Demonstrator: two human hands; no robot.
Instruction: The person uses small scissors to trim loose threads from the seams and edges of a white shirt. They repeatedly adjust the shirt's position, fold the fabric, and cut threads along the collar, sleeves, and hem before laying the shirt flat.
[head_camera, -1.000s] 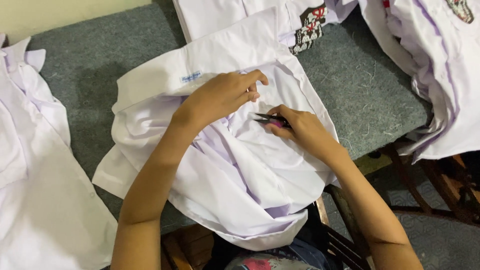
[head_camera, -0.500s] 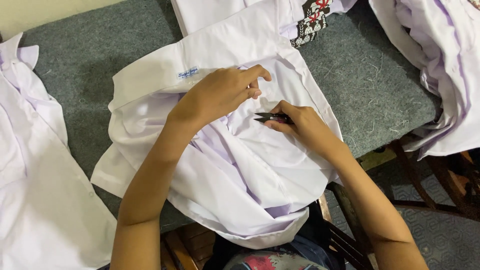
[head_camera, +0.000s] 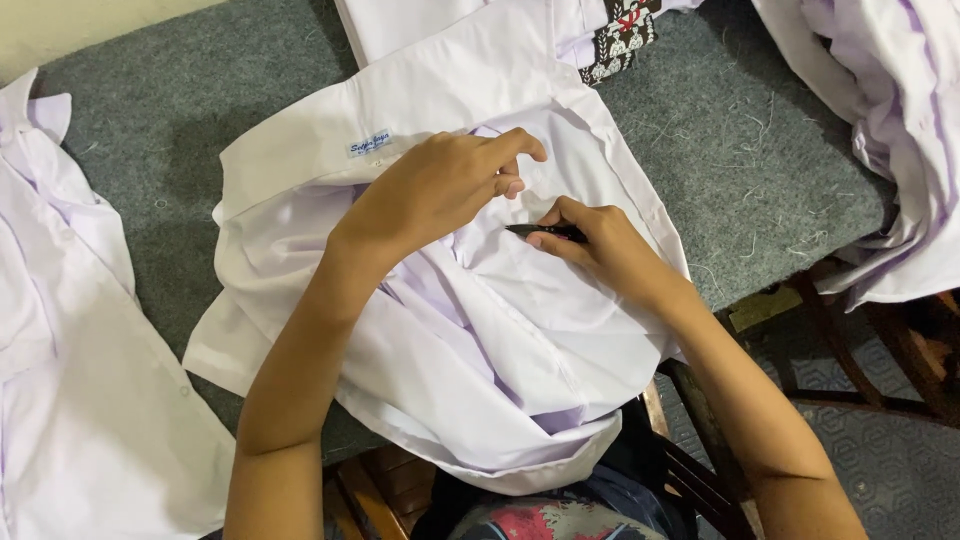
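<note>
A white shirt (head_camera: 500, 320) lies spread on a grey felt-covered table (head_camera: 200, 60), its collar with a small label (head_camera: 369, 144) to the upper left. My left hand (head_camera: 440, 185) pinches a fold of the shirt's fabric near its middle. My right hand (head_camera: 595, 245) holds a small black thread clipper (head_camera: 535, 231), its tip pointing left at the pinched fabric just below my left fingers. The two hands are a few centimetres apart.
More white garments lie at the left (head_camera: 70, 400), the top middle (head_camera: 450, 20) and the right edge (head_camera: 890, 120). A black-and-white patterned cloth piece (head_camera: 620, 40) sits at the top. Loose thread bits dot the felt. A wooden frame (head_camera: 860, 340) shows below the table's right edge.
The view has shifted slightly. My hands stay on the same spot of the shirt, my left fingers adjusting their pinch a little.
</note>
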